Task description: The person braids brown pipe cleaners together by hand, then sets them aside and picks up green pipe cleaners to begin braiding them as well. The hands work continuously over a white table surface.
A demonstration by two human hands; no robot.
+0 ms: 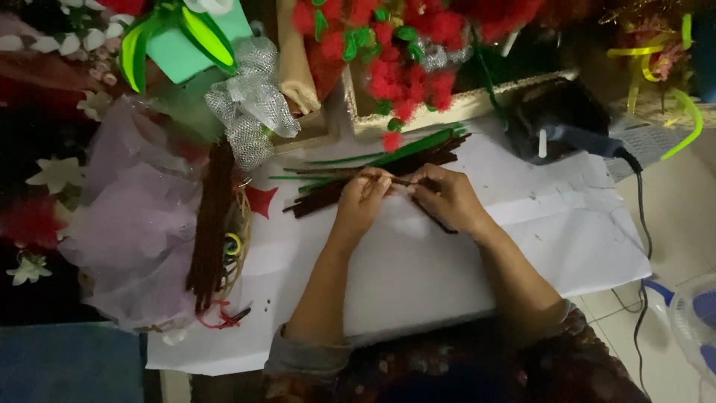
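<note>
1. Patterned dark cloth covers the person's lap at the near edge, with a grey cuff [302, 358] on the left forearm.
2. White paper [418, 269] is spread over the table, and both forearms reach out across it.
3. Left hand [361, 200] and right hand [447, 198] meet just beyond the middle of the paper, fingers curled narrow and pinched onto one thin dark brown stick [403, 181] that runs between them; its far end slants down past the right hand.
4. Just behind the hands lies a pile of brown sticks [373, 179] with a few green sticks [418, 145] on top, touching the paper.
5. Off to the left, a second brown bundle [211, 224] lies lengthwise on pale purple netting [134, 224], with a small red star shape [261, 200] beside it.
6. Farther back, a silver mesh bow [250, 112] sits beside a tray of red fluffy flowers [403, 52].
7. At the far right, a black glue gun [559, 123] rests at the paper's corner, its black cord [641, 224] trailing down to the tiled floor.
</note>
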